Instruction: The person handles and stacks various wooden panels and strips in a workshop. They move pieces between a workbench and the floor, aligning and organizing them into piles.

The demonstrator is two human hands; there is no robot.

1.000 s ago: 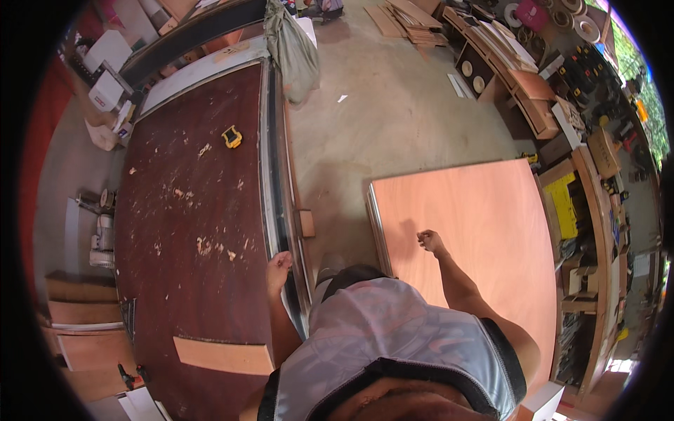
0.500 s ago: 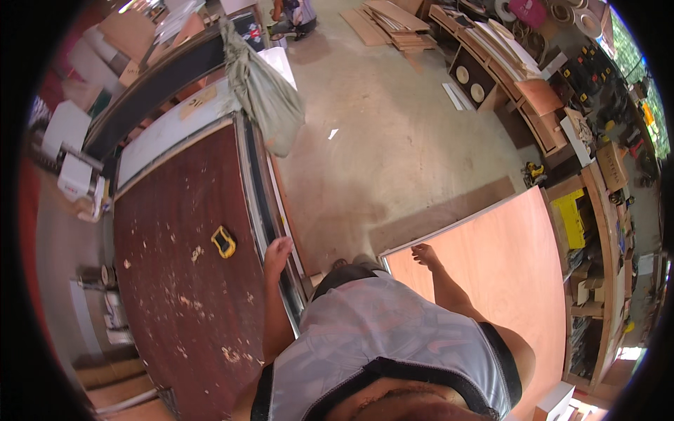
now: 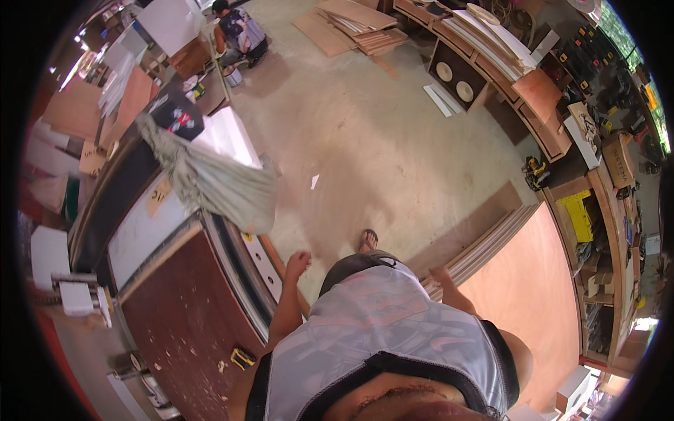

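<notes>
Grip of L hand [image 3: 298, 264] has bent fingers, R hand [image 3: 441, 276] is blurred; if apart or together, can't tell. L is just right of dark-red worktop [image 3: 184, 309]; R is farther right, by plywood stack [image 3: 523, 281]. Grey-green cloth [image 3: 223, 186] hangs at worktop's far end; yellow-black tool [image 3: 243, 358] lies on worktop, nr R edge.

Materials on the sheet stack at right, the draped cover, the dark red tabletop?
Sheet stack: likely plywood, seemingly unfinished; smooth tan face with faint grain, thin layers at the edge.
Draped cover: probably cloth, matte grey-green; soft, sagging folds.
Dark red tabletop: perhaps painted or laminated board; flat, dull, faintly streaked. Core not visible.
</notes>
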